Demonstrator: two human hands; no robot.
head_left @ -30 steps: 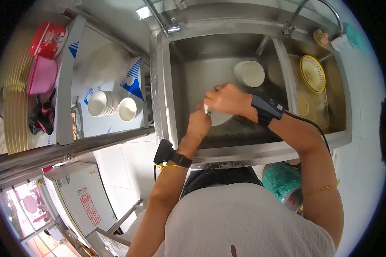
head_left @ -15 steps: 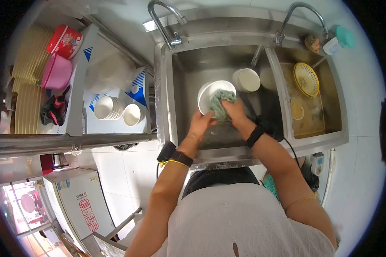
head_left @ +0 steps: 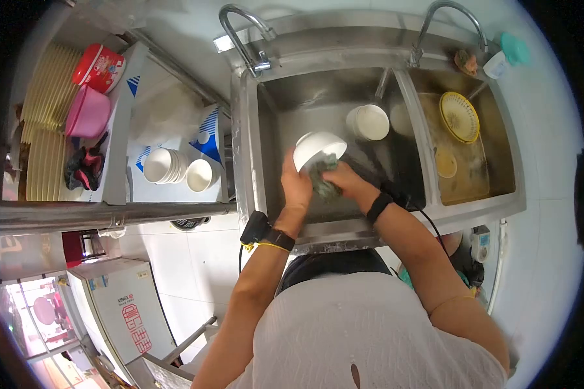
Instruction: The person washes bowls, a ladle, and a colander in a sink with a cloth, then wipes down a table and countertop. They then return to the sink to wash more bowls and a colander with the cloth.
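Stainless-steel sink, two compartments; large basin [head_left: 331, 107] taken as reference. Right of it, a smaller basin [head_left: 493, 159] with a yellow-rimmed basket [head_left: 461, 117]; left of it, a shelf [head_left: 169, 195] carrying a nested row of small bowls [head_left: 159, 166] and a single small bowl [head_left: 202, 175].

Observed: white bowl [head_left: 318, 148] held over the middle of the large basin, tilted. Left hand [head_left: 296, 185] curled against its left side, gripping it; thumb and finger placement not fully resolvable. Right hand [head_left: 350, 183] closed around a bunched green cloth [head_left: 326, 185] at the bowl's near, lower side; motion blur there, so exact contact unclear. Stacked bowls [head_left: 372, 123] stand in the large basin, toward its far right, touched by neither hand.

Change over the last half second: the bowl's open mouth faced the camera, cloth pushed inside; now its outer wall is turned up, much of the interior is hidden, and the cloth sits lower, nearer the basin's front edge. Stack unmoved.

Inference: wiping has probably passed from the inside to the rim or outside; this bowl appears only partly done.
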